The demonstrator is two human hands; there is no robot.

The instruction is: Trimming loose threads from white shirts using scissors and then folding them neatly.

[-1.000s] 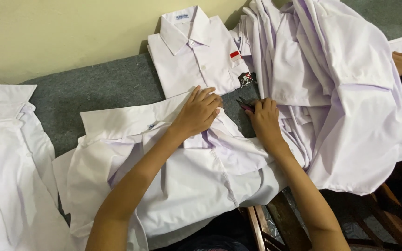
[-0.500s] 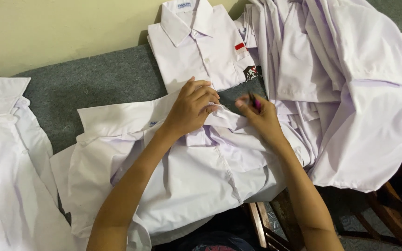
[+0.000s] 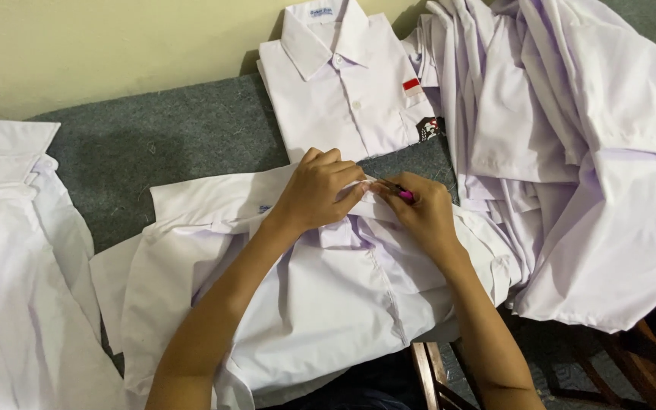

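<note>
A white shirt (image 3: 320,288) lies spread on the grey surface (image 3: 176,144) in front of me, collar toward the wall. My left hand (image 3: 316,190) pinches a fold of the shirt's fabric near the collar. My right hand (image 3: 419,212) grips a small pink-handled tool (image 3: 400,193), its tip against the same fold, right beside the left fingers. What kind of tool it is stays hidden in the fist.
A folded white shirt (image 3: 347,83) with a small red-and-white patch lies by the wall. A heap of white shirts (image 3: 578,152) fills the right side, and more white shirts (image 3: 17,273) lie at the left. A wooden chair frame (image 3: 434,372) shows below.
Both hands have drawn together over the collar area; the left hand went from lying flat to pinching the cloth, and the right hand brought the pink tool to that fold.
</note>
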